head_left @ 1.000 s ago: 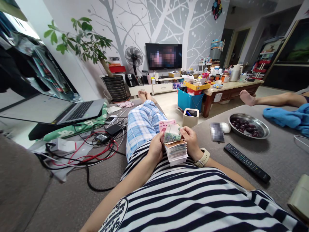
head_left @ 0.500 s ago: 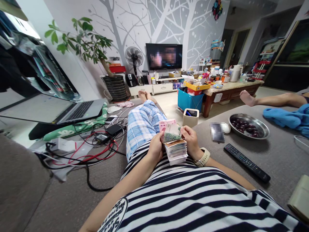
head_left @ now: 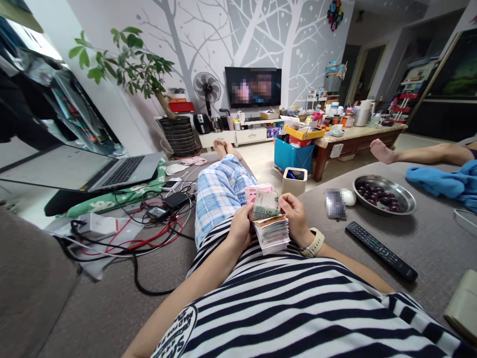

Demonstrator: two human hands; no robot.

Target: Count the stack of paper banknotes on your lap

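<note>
Above my lap, my left hand [head_left: 240, 226] is closed on the left edge of some banknotes. A green banknote [head_left: 266, 206] marked 50 is spread between both hands, and a pink banknote [head_left: 253, 191] marked 100 shows behind it. My right hand [head_left: 294, 214], with a pale watch [head_left: 313, 242] at the wrist, pinches the green note's upper right corner. Just below the notes, a thick stack of banknotes [head_left: 272, 236] rests against my striped shirt between the hands. The fingers behind the notes are hidden.
To the right lie a remote control [head_left: 380, 251], a metal bowl [head_left: 404, 204] of dark round fruit and a white mouse [head_left: 349, 198]. An open laptop [head_left: 124, 171] and tangled cables [head_left: 175, 223] are on the left. A bare leg [head_left: 428, 151] of another person stretches in from the right.
The green banknote has tilted slightly between my fingers, and a bit more of the pink note's top edge shows. Both hands stay in nearly the same place.
</note>
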